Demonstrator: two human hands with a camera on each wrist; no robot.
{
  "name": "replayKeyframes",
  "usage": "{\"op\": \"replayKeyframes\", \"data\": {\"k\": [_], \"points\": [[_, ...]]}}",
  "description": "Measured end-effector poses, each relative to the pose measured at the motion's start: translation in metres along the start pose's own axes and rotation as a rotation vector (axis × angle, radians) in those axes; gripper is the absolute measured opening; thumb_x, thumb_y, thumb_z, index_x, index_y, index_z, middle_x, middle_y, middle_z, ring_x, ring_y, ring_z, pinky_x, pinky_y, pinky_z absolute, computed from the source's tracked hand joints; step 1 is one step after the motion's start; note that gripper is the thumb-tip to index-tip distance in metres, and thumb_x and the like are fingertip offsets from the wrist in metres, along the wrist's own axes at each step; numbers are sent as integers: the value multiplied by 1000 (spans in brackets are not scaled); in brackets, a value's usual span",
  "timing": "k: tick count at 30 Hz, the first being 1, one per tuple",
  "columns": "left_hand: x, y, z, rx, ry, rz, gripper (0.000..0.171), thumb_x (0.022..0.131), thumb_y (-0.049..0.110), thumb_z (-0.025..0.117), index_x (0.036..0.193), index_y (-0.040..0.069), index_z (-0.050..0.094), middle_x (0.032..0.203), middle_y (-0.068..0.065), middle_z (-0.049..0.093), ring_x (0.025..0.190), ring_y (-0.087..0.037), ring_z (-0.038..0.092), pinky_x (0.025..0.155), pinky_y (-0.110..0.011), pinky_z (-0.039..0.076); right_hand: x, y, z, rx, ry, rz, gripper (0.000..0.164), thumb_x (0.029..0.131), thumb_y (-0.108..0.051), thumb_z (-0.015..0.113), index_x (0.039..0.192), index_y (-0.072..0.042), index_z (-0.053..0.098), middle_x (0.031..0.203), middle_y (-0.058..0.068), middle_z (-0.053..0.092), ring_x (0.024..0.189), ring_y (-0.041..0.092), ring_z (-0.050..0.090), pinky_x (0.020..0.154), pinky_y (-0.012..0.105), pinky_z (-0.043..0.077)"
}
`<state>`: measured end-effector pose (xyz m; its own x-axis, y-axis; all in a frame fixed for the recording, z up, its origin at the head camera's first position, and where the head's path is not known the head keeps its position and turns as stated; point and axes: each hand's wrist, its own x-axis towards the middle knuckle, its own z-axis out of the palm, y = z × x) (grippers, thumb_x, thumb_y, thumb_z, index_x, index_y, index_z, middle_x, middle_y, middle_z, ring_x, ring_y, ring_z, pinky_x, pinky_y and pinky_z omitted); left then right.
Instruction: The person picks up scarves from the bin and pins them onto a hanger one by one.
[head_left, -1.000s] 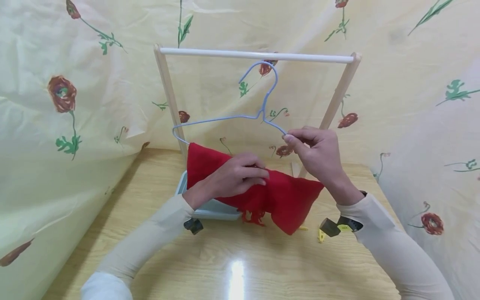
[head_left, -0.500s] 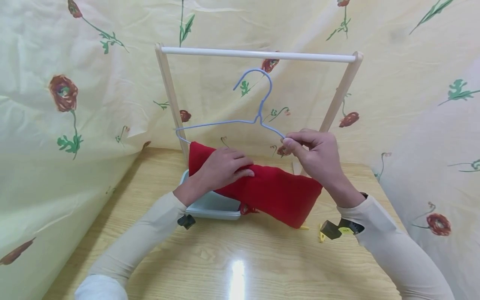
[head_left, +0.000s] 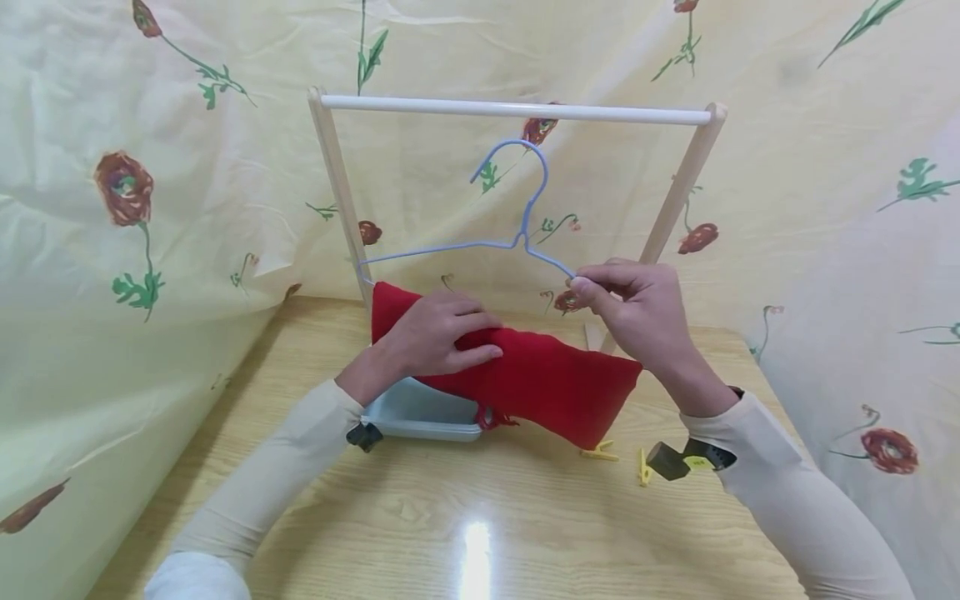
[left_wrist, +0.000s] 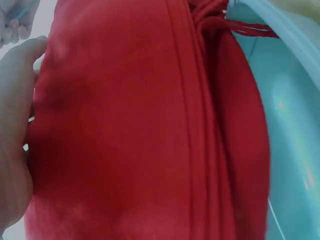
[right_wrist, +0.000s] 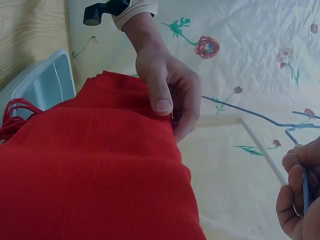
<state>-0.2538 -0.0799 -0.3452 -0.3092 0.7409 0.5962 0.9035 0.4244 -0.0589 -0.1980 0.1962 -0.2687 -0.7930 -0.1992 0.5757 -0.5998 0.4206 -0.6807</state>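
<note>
A red fringed scarf (head_left: 555, 383) hangs folded over the lower bar of a blue wire hanger (head_left: 524, 227). My left hand (head_left: 438, 333) grips the scarf's upper edge left of its middle. In the right wrist view, that hand's thumb lies on the front of the red cloth and its fingers go behind. My right hand (head_left: 637, 312) pinches the hanger's right arm between thumb and fingers, also visible in the right wrist view. The hanger's hook stands below the rack's white rod (head_left: 517, 109), apart from it. Cloth hides the lower bar.
Behind the hanger stands a rack with wooden posts (head_left: 684, 175). A light-blue tray (head_left: 427, 430) sits on the wooden table (head_left: 420, 517), partly under the scarf. Yellow clothespins (head_left: 643, 468) lie to the right. Flower-patterned curtain (head_left: 180, 350) surrounds the table.
My left hand has slid leftward along the scarf, whose front now hangs smoother with less fringe showing. The hanger has dropped slightly, its hook farther below the rod. The right hand keeps its pinch.
</note>
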Motion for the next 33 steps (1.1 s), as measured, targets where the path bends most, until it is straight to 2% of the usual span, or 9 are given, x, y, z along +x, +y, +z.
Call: {"op": "replayKeyframes", "data": {"k": [4,8,10,15,18,22,25,28,33], "points": [[7,11,2,-4,-83,-57,44,89,47,76,118,14,76,106,1,77,91,-14,70,83,-29,56,1,0,2,-13,-12,-10,11,94,-4,73,101,2,79,81,-18,73,75,5,72,64,19,53],[17,20,5,-43,-159,-98,39,92,44,75,120,15,74,103,4,76,88,-11,70,79,-24,55,2,-1,2,-26,-13,-19,10,94,-4,73,100,1,79,79,-16,72,72,4,71,63,19,53],[21,22,6,-72,-150,-91,35,91,39,78,117,15,74,102,4,76,87,-10,70,78,-21,55,3,-1,2,-24,-12,-22,10,93,-3,73,99,2,79,78,-16,72,71,4,70,62,19,53],[25,24,11,-122,-62,-28,32,87,31,83,112,14,76,101,2,74,89,-10,70,82,-18,55,4,-4,3,8,-24,-35,9,92,1,73,98,5,78,77,-16,71,70,5,71,65,18,55],[28,28,13,-108,-62,-16,33,89,35,81,113,13,76,100,2,74,86,-10,68,80,-18,54,4,-5,5,30,-34,-45,9,92,3,72,98,6,78,78,-8,73,69,6,71,68,18,57],[36,38,12,-58,-136,-80,41,92,45,73,121,15,72,105,4,74,86,-8,66,75,-20,52,5,-5,7,48,-26,-47,8,91,5,72,97,8,77,77,14,72,67,6,71,69,19,58],[46,45,13,-38,-194,-110,46,94,50,68,125,17,70,112,5,74,91,-8,67,77,-21,52,6,-5,7,64,-23,-36,9,92,4,71,97,9,77,78,21,70,66,7,71,69,20,59],[53,48,15,-28,-208,-81,44,95,49,68,125,17,70,112,4,74,92,-8,67,78,-21,52,7,-6,7,84,-24,-24,10,93,2,71,98,9,77,78,18,71,66,8,72,70,21,59],[53,47,19,-46,-153,-16,36,91,38,78,120,17,72,109,3,73,92,-8,67,81,-18,53,7,-6,6,93,-20,-16,11,93,1,71,99,8,77,76,-4,73,67,8,72,68,20,59]]}}
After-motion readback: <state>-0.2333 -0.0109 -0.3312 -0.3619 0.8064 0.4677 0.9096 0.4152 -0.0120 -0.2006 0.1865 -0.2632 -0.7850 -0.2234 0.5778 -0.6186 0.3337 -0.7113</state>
